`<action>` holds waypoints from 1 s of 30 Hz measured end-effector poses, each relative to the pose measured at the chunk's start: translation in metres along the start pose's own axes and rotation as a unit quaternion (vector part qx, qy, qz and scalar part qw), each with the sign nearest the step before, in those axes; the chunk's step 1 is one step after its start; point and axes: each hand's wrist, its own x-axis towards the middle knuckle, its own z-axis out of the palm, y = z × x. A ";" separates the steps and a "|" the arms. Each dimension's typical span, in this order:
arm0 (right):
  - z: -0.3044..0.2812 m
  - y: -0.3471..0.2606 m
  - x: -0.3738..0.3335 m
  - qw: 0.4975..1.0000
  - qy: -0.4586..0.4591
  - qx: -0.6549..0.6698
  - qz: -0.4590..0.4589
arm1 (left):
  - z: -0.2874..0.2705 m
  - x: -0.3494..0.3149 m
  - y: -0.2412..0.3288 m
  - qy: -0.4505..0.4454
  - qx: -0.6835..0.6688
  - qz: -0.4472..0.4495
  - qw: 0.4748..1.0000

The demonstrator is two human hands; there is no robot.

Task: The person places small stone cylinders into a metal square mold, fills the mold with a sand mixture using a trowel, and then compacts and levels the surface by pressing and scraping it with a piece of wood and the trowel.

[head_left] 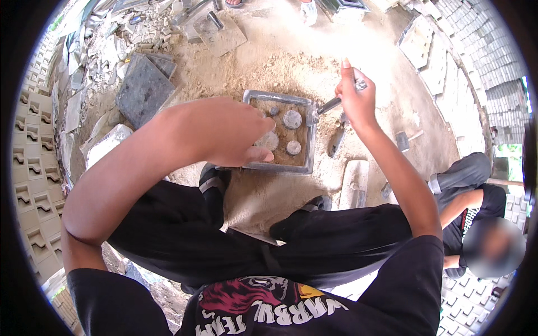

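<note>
**Between left hand [235, 134] and right hand [358, 99]**

Lies on ground [255, 196] as near-square frame [310, 148], no clear long axis. Overlapped at left edge by the nearer left hand, curled over disc [270, 140], cannot tell if gripping; reached near far-right corner by tool [330, 105] clasped in right.

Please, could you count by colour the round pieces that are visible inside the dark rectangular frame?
Pale grey round pieces: 3 (one partly hidden by the left hand)
Small dark grey round piece: 1
Total visible: 4
</note>
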 end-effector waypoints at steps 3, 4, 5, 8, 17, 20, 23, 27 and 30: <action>0.006 -0.002 -0.012 0.998 0.008 -0.024 0.059 | 0.002 0.004 0.000 -0.008 0.006 -0.002 1.000; 0.004 -0.006 -0.014 0.999 -0.002 -0.025 0.044 | 0.001 0.004 0.001 -0.007 0.004 -0.007 1.000; 0.000 -0.007 -0.018 0.999 -0.012 -0.026 0.029 | 0.000 0.004 0.001 -0.006 0.003 -0.012 1.000; 0.001 -0.005 -0.036 0.999 -0.039 -0.026 0.020 | -0.004 0.005 0.004 -0.003 0.027 -0.016 1.000; -0.019 0.003 -0.068 0.994 0.033 0.053 0.092 | -0.006 0.006 0.008 0.008 0.020 -0.013 1.000; -0.023 -0.010 -0.083 0.995 0.001 0.046 0.083 | -0.003 0.007 0.007 0.010 0.044 0.008 0.999; -0.024 0.007 -0.116 0.998 -0.031 0.021 0.053 | -0.005 0.013 0.012 0.004 0.037 -0.014 0.999; -0.027 -0.011 -0.119 0.989 0.016 0.080 0.121 | -0.008 0.010 0.017 -0.004 0.039 -0.015 0.999; -0.029 -0.006 -0.135 0.991 -0.003 0.102 0.092 | -0.004 0.018 0.015 0.006 0.047 0.002 0.999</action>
